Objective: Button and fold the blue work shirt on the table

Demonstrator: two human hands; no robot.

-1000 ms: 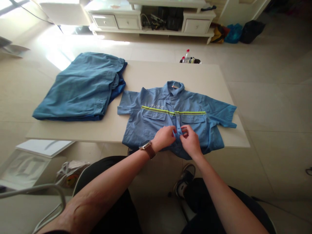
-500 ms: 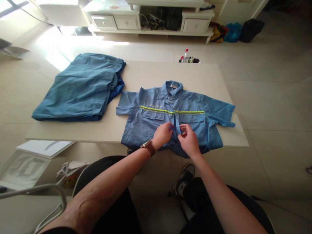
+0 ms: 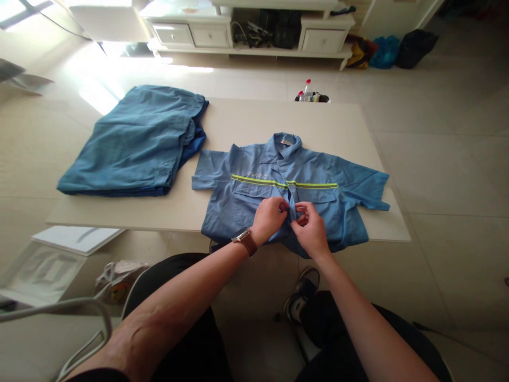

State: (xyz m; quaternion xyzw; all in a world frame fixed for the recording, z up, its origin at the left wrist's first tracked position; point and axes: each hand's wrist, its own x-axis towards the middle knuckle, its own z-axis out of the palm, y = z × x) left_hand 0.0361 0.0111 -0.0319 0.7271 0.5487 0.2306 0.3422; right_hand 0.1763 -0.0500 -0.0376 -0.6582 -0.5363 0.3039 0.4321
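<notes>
A home living room: white drawer cabinet [image 3: 246, 32]; tiled floor [image 3: 437, 159]; low table [image 3: 246, 119].

Blue short-sleeved work shirt [image 3: 254, 204] with yellow reflective stripe, flat face-up on table, hem overhanging near edge.

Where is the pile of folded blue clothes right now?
The pile of folded blue clothes lies on the far left part of the table, left of the blue shirt that both hands pinch.
</notes>
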